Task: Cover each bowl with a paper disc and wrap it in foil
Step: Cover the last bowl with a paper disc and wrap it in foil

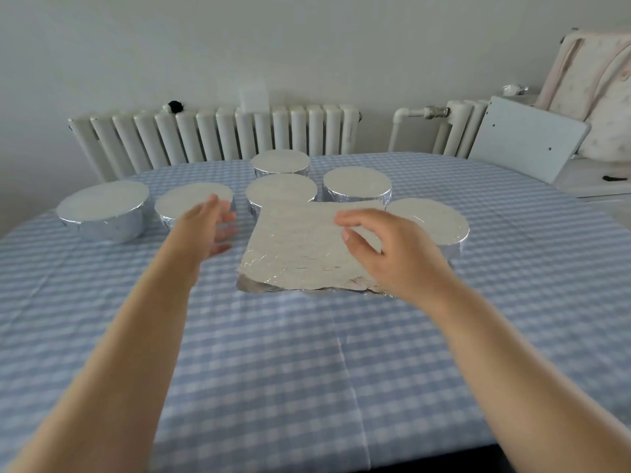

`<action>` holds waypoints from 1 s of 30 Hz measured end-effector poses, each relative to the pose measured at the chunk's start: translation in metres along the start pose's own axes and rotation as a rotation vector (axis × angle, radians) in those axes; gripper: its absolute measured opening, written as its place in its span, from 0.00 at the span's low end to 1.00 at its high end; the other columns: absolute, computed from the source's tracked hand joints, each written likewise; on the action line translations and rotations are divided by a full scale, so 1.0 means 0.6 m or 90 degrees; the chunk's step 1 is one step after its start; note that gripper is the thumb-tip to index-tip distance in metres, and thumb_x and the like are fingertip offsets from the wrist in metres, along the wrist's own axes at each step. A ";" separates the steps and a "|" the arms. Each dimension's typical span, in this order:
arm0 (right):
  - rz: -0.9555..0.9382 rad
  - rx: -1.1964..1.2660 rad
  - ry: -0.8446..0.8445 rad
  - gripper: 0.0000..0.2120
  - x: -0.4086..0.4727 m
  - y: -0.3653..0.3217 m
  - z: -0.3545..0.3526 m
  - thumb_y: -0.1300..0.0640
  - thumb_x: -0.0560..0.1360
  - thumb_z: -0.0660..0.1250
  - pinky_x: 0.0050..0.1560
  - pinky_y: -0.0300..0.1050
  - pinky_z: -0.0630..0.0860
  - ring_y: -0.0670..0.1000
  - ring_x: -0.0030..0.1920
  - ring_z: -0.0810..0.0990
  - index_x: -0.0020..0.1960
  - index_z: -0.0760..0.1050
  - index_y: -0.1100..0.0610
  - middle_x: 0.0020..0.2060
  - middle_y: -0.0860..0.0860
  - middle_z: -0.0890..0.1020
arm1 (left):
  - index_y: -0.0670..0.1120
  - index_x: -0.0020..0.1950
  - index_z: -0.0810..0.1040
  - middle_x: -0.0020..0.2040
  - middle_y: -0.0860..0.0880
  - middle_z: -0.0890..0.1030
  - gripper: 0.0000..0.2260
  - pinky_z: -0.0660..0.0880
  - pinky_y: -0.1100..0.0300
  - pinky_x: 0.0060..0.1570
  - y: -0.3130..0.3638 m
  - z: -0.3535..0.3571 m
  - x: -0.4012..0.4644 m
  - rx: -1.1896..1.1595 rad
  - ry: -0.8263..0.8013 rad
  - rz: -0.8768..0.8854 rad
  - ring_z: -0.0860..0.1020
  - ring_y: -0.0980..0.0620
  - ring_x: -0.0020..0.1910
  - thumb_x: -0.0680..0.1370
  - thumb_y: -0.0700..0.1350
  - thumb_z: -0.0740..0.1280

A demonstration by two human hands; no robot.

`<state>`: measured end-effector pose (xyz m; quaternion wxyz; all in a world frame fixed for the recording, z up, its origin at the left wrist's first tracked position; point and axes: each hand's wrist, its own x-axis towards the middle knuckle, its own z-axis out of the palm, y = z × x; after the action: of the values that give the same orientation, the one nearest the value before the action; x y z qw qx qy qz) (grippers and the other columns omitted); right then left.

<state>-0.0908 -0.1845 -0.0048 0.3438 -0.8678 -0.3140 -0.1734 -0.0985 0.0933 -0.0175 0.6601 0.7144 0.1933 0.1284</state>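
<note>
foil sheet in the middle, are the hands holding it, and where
Nothing is plainly held. The right hand hovers over the foil sheet near its right edge, fingers loosely curled; contact cannot be told. The left hand is open, left of the sheet.

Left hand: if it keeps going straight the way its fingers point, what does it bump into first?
Probably the foil-wrapped bowl just past the fingertips of the left hand. The hand is open and blurred, and looks lifted above the table, so it could skim over the bowl's top instead.
</note>
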 end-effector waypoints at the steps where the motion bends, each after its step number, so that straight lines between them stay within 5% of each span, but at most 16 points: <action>1: 0.030 -0.045 -0.055 0.15 0.017 0.002 -0.008 0.46 0.81 0.61 0.65 0.38 0.68 0.38 0.67 0.72 0.66 0.76 0.45 0.67 0.36 0.74 | 0.51 0.53 0.76 0.51 0.52 0.80 0.09 0.73 0.57 0.49 0.015 0.002 -0.004 0.035 -0.002 0.067 0.77 0.51 0.49 0.82 0.54 0.60; 3: 0.035 -0.116 -0.197 0.20 0.045 0.003 -0.005 0.45 0.82 0.57 0.71 0.41 0.59 0.41 0.75 0.60 0.74 0.67 0.44 0.76 0.39 0.62 | 0.54 0.65 0.74 0.56 0.55 0.76 0.12 0.67 0.58 0.57 0.040 0.017 -0.021 0.182 -0.095 0.187 0.73 0.55 0.56 0.83 0.51 0.62; 5: 0.002 -0.194 -0.337 0.24 0.061 0.002 0.015 0.44 0.84 0.50 0.77 0.46 0.48 0.46 0.79 0.46 0.79 0.57 0.46 0.80 0.45 0.50 | 0.53 0.78 0.62 0.74 0.56 0.65 0.21 0.59 0.60 0.70 0.054 0.046 -0.038 0.398 -0.217 0.269 0.65 0.57 0.70 0.84 0.51 0.57; 7: -0.005 -0.274 -0.415 0.27 0.065 0.006 0.039 0.42 0.84 0.47 0.79 0.50 0.42 0.49 0.79 0.40 0.81 0.48 0.48 0.80 0.48 0.43 | 0.52 0.81 0.52 0.81 0.55 0.49 0.24 0.48 0.55 0.77 0.050 0.078 -0.044 0.618 -0.282 0.326 0.49 0.57 0.79 0.85 0.53 0.51; 10: 0.017 -0.283 -0.434 0.31 0.065 0.014 0.058 0.41 0.83 0.48 0.78 0.52 0.40 0.51 0.79 0.38 0.81 0.43 0.49 0.80 0.50 0.41 | 0.49 0.81 0.46 0.81 0.51 0.42 0.25 0.42 0.54 0.77 0.026 0.109 -0.038 0.847 -0.287 0.357 0.42 0.54 0.80 0.85 0.52 0.47; 30: 0.014 -0.288 -0.466 0.36 0.070 0.025 0.079 0.38 0.82 0.46 0.78 0.50 0.38 0.51 0.79 0.36 0.80 0.39 0.56 0.79 0.55 0.37 | 0.46 0.81 0.40 0.81 0.50 0.37 0.28 0.42 0.56 0.77 -0.016 0.096 -0.031 0.894 -0.330 0.254 0.39 0.55 0.79 0.85 0.54 0.45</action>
<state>-0.0456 -0.1414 -0.0238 0.0122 -0.9289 -0.3603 0.0852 -0.0908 0.0338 -0.0312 0.0408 0.9940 -0.0636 -0.0789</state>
